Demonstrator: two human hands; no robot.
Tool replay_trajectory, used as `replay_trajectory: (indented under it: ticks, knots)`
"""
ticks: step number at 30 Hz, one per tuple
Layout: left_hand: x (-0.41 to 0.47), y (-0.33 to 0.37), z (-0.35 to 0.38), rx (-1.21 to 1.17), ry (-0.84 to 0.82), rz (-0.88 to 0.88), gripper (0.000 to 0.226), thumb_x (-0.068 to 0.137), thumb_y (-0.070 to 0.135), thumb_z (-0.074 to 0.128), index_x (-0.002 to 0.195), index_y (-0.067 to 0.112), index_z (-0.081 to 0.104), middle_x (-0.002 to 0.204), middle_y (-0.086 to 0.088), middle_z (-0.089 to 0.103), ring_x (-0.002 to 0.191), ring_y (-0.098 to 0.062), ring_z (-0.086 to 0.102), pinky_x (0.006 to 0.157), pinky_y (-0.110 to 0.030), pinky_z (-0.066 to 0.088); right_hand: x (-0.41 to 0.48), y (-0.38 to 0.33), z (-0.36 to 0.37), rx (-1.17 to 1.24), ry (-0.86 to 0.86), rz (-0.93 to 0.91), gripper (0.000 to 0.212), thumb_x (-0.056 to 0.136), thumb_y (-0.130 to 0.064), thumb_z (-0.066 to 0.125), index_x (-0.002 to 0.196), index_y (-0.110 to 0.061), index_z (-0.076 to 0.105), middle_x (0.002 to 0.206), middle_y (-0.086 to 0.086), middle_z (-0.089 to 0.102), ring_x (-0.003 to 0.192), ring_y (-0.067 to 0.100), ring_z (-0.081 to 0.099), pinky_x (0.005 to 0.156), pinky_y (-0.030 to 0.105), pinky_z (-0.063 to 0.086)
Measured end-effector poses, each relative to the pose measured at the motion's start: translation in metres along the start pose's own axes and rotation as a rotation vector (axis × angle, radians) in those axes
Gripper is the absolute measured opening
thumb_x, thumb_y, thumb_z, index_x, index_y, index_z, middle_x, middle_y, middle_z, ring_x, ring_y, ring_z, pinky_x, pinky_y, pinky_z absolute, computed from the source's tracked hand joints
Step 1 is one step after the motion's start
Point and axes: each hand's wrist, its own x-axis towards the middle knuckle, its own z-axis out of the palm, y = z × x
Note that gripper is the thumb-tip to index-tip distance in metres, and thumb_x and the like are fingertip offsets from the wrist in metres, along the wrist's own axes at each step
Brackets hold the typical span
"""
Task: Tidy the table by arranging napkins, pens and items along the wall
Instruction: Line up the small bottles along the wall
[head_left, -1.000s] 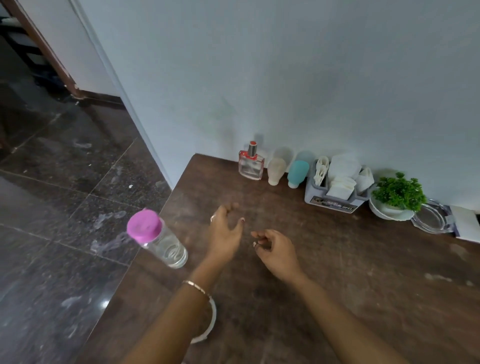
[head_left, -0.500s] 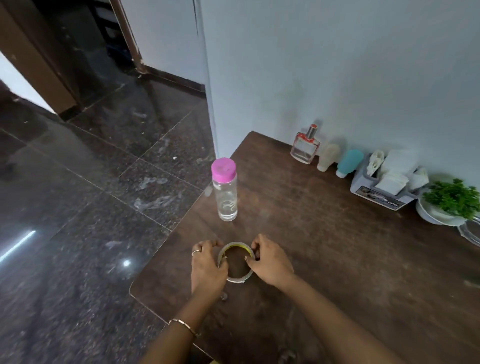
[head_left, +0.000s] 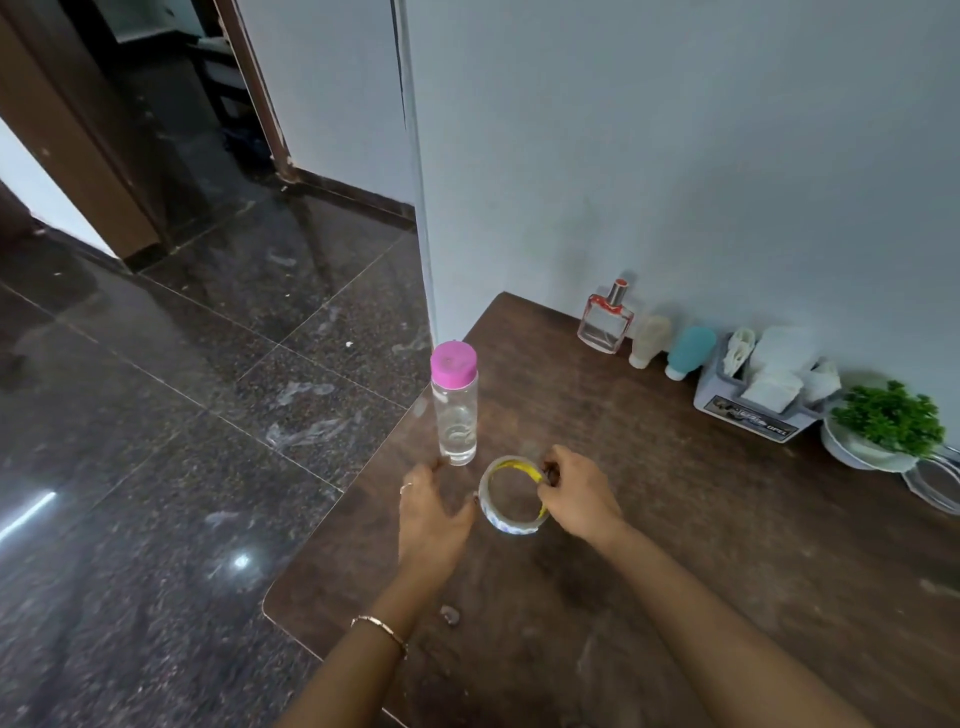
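A roll of clear tape (head_left: 496, 512) with a yellow inner core is tilted up just above the brown table (head_left: 675, 519). My right hand (head_left: 574, 496) grips its right rim. My left hand (head_left: 431, 512) is beside the roll with fingers spread, its thumb tip touching the left rim and its fingertips near the base of a clear bottle with a pink cap (head_left: 454, 408). Along the wall stand a perfume bottle (head_left: 605, 319), a cream tube (head_left: 648, 341), a teal tube (head_left: 688, 352) and a grey napkin holder (head_left: 763, 389).
A small green plant in a white bowl (head_left: 883, 431) and a glass dish (head_left: 935, 483) sit at the far right by the wall. The table's left edge drops to a dark tiled floor (head_left: 208, 415). A small scrap (head_left: 449, 614) lies near my left wrist.
The tape roll has moved up and right toward the bottle, now tilted in my right hand. My left hand has come off its rim and spread open beside it.
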Motion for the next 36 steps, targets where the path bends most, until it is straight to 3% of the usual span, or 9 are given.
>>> replay_trajectory:
  ticks: [3, 6, 9, 13, 19, 23, 29, 33, 36]
  knots:
    - [0.026, 0.019, -0.003, -0.028, 0.075, 0.005, 0.073, 0.069, 0.017, 0.082, 0.130, 0.005, 0.044, 0.126, -0.011, 0.053, 0.122, -0.027, 0.045, 0.102, -0.033, 0.037, 0.016, -0.001, -0.017, 0.051, 0.067, 0.038, 0.009, 0.077, -0.009, 0.063, 0.084, -0.015, 0.059, 0.079, 0.000, 0.060, 0.077, 0.022, 0.058, 0.067, 0.030, 0.044]
    - [0.051, 0.031, -0.001, -0.048, 0.058, -0.012, 0.083, 0.062, 0.023, 0.086, 0.130, 0.009, 0.042, 0.121, -0.008, 0.056, 0.117, -0.026, 0.049, 0.096, -0.036, 0.043, 0.031, 0.002, -0.028, 0.193, 0.090, 0.112, 0.013, 0.077, -0.009, 0.064, 0.075, -0.019, 0.055, 0.074, 0.002, 0.061, 0.069, 0.027, 0.065, 0.066, 0.043, 0.057]
    - [0.068, 0.033, 0.008, -0.048, 0.062, -0.055, 0.075, 0.061, 0.034, 0.086, 0.122, 0.018, 0.047, 0.112, -0.001, 0.063, 0.106, -0.024, 0.058, 0.089, -0.039, 0.049, 0.048, 0.009, -0.035, 0.346, 0.132, 0.194, 0.010, 0.079, -0.007, 0.064, 0.078, -0.015, 0.059, 0.072, 0.003, 0.063, 0.062, 0.025, 0.068, 0.063, 0.046, 0.059]
    - [0.080, 0.031, 0.014, -0.093, 0.124, -0.070, 0.052, 0.065, 0.034, 0.084, 0.108, 0.024, 0.057, 0.098, 0.004, 0.069, 0.092, -0.020, 0.066, 0.084, -0.036, 0.051, 0.070, 0.016, -0.046, 0.560, 0.164, 0.300, 0.014, 0.082, -0.002, 0.064, 0.076, -0.011, 0.056, 0.077, 0.005, 0.062, 0.061, 0.017, 0.065, 0.065, 0.043, 0.061]
    - [0.109, 0.051, 0.019, -0.100, 0.125, -0.058, 0.048, 0.065, 0.034, 0.086, 0.104, 0.024, 0.060, 0.093, 0.004, 0.068, 0.086, -0.015, 0.063, 0.079, -0.029, 0.047, 0.104, 0.025, -0.046, 0.881, 0.227, 0.513, 0.017, 0.081, 0.005, 0.066, 0.075, -0.006, 0.053, 0.085, 0.014, 0.062, 0.074, 0.022, 0.066, 0.064, 0.035, 0.060]
    - [0.144, 0.068, 0.018, -0.090, 0.066, -0.012, 0.050, 0.065, 0.037, 0.085, 0.107, 0.022, 0.062, 0.096, 0.004, 0.070, 0.089, -0.015, 0.065, 0.082, -0.031, 0.051, 0.122, 0.019, -0.044, 1.018, 0.259, 0.603, 0.018, 0.080, 0.005, 0.068, 0.078, -0.005, 0.053, 0.094, 0.017, 0.062, 0.087, 0.032, 0.070, 0.053, 0.026, 0.058]
    - [0.208, 0.104, 0.022, -0.060, -0.056, 0.105, 0.047, 0.067, 0.037, 0.084, 0.104, 0.019, 0.061, 0.096, 0.006, 0.066, 0.089, -0.015, 0.064, 0.079, -0.027, 0.048, 0.142, 0.005, -0.045, 1.063, 0.322, 0.694, 0.017, 0.079, 0.003, 0.070, 0.083, -0.004, 0.056, 0.100, 0.016, 0.062, 0.084, 0.030, 0.070, 0.054, 0.027, 0.058]
    - [0.246, 0.120, 0.027, 0.001, -0.164, 0.165, 0.050, 0.068, 0.038, 0.082, 0.109, 0.022, 0.058, 0.102, 0.009, 0.063, 0.095, -0.017, 0.063, 0.088, -0.033, 0.052, 0.159, -0.007, -0.048, 1.065, 0.386, 0.772, 0.015, 0.081, 0.001, 0.070, 0.091, -0.002, 0.060, 0.097, 0.013, 0.062, 0.072, 0.023, 0.068, 0.070, 0.034, 0.061]
    - [0.270, 0.126, 0.032, 0.024, -0.222, 0.184, 0.051, 0.069, 0.036, 0.083, 0.109, 0.022, 0.056, 0.104, 0.006, 0.064, 0.099, -0.019, 0.063, 0.092, -0.036, 0.051, 0.175, -0.016, -0.044, 1.104, 0.423, 0.830, 0.020, 0.079, 0.001, 0.071, 0.094, -0.002, 0.059, 0.101, 0.014, 0.061, 0.072, 0.022, 0.066, 0.073, 0.035, 0.061]
